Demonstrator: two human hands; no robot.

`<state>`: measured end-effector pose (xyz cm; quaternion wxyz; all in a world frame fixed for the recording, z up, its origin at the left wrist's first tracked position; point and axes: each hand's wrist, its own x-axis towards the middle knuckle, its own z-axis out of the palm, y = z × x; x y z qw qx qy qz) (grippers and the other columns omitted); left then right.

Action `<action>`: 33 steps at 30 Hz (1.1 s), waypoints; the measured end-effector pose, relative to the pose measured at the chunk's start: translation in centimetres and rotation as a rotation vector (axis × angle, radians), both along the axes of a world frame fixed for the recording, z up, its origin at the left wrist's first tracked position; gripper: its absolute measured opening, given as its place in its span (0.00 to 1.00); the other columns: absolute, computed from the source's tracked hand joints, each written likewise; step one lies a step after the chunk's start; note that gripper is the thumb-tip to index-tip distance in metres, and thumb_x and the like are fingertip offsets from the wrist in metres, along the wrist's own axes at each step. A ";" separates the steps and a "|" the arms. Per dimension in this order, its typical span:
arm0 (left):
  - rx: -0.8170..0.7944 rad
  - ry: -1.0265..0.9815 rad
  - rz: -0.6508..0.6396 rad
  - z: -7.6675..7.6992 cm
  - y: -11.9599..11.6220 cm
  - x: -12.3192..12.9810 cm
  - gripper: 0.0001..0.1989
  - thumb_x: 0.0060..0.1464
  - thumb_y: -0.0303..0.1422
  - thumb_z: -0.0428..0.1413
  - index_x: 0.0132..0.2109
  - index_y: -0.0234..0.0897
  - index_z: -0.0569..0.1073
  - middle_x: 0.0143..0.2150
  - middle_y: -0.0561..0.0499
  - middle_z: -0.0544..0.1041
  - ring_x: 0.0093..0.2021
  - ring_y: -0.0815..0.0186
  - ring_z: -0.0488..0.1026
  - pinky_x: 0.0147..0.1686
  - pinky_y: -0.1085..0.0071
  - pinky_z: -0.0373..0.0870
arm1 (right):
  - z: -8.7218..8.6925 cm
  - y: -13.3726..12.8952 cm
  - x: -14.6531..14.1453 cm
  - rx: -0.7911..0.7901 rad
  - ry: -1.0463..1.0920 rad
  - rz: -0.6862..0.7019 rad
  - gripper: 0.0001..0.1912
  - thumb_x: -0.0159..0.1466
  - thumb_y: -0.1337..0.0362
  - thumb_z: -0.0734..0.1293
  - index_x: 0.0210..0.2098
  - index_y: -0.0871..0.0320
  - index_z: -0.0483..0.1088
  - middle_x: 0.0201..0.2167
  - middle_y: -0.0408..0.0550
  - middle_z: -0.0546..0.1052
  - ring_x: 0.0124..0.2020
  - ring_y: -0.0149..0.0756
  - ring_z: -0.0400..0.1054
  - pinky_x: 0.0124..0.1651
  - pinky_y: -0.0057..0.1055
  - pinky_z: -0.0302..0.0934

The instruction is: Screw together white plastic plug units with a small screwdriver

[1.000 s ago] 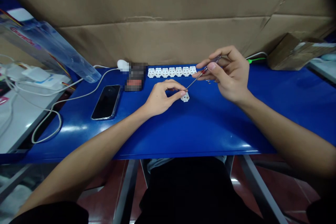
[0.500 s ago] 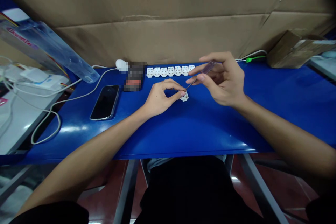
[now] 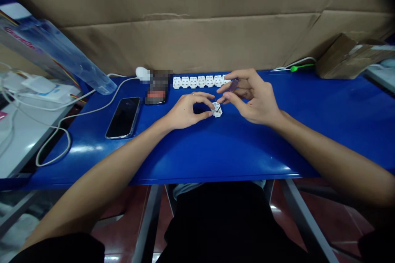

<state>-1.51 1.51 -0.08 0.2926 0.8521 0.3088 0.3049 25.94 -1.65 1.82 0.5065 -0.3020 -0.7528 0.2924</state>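
Note:
My left hand (image 3: 187, 111) rests on the blue table, its thumb and fingertips against a small white plastic terminal block (image 3: 217, 110). My right hand (image 3: 253, 99) pinches a small screwdriver with a translucent purple handle (image 3: 233, 85). The thin shaft runs down to the white block, and its tip meets the block's top face. Fingers from both hands partly hide the block. Beyond my hands, several similar white terminal blocks (image 3: 197, 82) stand in a tight row near the table's far edge.
A black smartphone (image 3: 123, 117) lies left of my hands, beside a white cable (image 3: 92, 109) and a pixelated object (image 3: 157, 87). A cardboard sheet (image 3: 197, 28) stands behind the blue table (image 3: 234, 152), with a cardboard package (image 3: 348, 59) at far right.
My right hand has moved left and down toward the white block, bringing the screwdriver's handle closer to it. The shaft tip now meets the block. My left hand has barely moved.

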 end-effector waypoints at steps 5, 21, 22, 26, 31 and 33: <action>-0.001 -0.027 -0.027 -0.1 0.0 0.2 0.05 0.67 0.38 0.70 0.47 0.47 0.90 0.62 0.46 0.90 0.69 0.48 0.84 0.76 0.41 0.75 | 0.1 -0.1 -0.2 0.007 -0.030 0.008 0.22 0.74 0.55 0.79 0.65 0.43 0.76 0.51 0.43 0.90 0.44 0.44 0.92 0.51 0.43 0.90; 0.038 0.000 -0.083 -0.4 0.3 0.2 0.06 0.70 0.37 0.69 0.51 0.48 0.91 0.63 0.45 0.85 0.65 0.52 0.84 0.73 0.47 0.77 | -0.8 0.4 -0.5 0.237 -0.085 -0.007 0.22 0.78 0.60 0.76 0.69 0.43 0.77 0.53 0.42 0.90 0.46 0.38 0.91 0.54 0.36 0.90; 0.042 0.003 -0.088 -0.5 0.4 0.2 0.06 0.70 0.37 0.69 0.51 0.48 0.91 0.63 0.45 0.85 0.65 0.52 0.83 0.73 0.47 0.76 | -0.8 0.4 -0.5 0.291 -0.099 -0.013 0.21 0.78 0.61 0.75 0.69 0.45 0.78 0.54 0.43 0.90 0.46 0.37 0.91 0.54 0.35 0.89; 0.052 0.011 -0.095 -0.7 0.5 0.2 0.07 0.71 0.37 0.69 0.52 0.46 0.90 0.63 0.44 0.84 0.67 0.51 0.82 0.73 0.47 0.75 | -0.6 0.5 -0.2 0.365 -0.157 0.051 0.25 0.80 0.66 0.70 0.74 0.47 0.73 0.60 0.47 0.88 0.48 0.34 0.91 0.54 0.30 0.88; 0.057 0.024 -0.098 -0.8 0.5 0.1 0.06 0.71 0.37 0.69 0.52 0.47 0.90 0.62 0.44 0.82 0.66 0.51 0.82 0.73 0.47 0.74 | -0.6 0.5 0.3 0.227 -0.197 0.065 0.26 0.81 0.63 0.68 0.76 0.45 0.69 0.56 0.47 0.88 0.41 0.34 0.91 0.48 0.29 0.88; 0.059 0.029 -0.097 -0.8 0.5 0.1 0.06 0.71 0.37 0.69 0.52 0.46 0.89 0.62 0.44 0.82 0.65 0.51 0.82 0.72 0.47 0.75 | -0.5 0.4 0.3 0.208 -0.188 0.067 0.25 0.81 0.62 0.69 0.75 0.45 0.70 0.54 0.46 0.88 0.40 0.33 0.90 0.48 0.28 0.87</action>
